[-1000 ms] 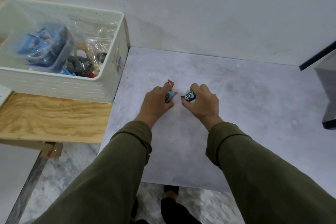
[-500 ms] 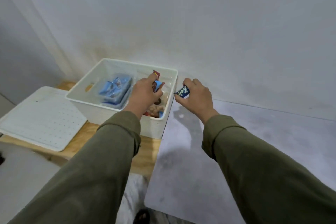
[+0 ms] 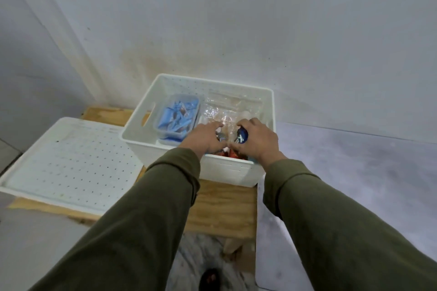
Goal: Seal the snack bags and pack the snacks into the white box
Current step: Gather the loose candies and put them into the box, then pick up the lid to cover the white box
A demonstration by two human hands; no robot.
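Both my hands are down inside the white box, which sits on the wooden bench against the wall. My right hand is curled around a small blue snack packet over the box's right half. My left hand is bent over something beside it, but I cannot tell whether it grips anything. Clear bags lie behind my fingers, and a tub of blue packets fills the left half. To the left, the white lid rests flat.
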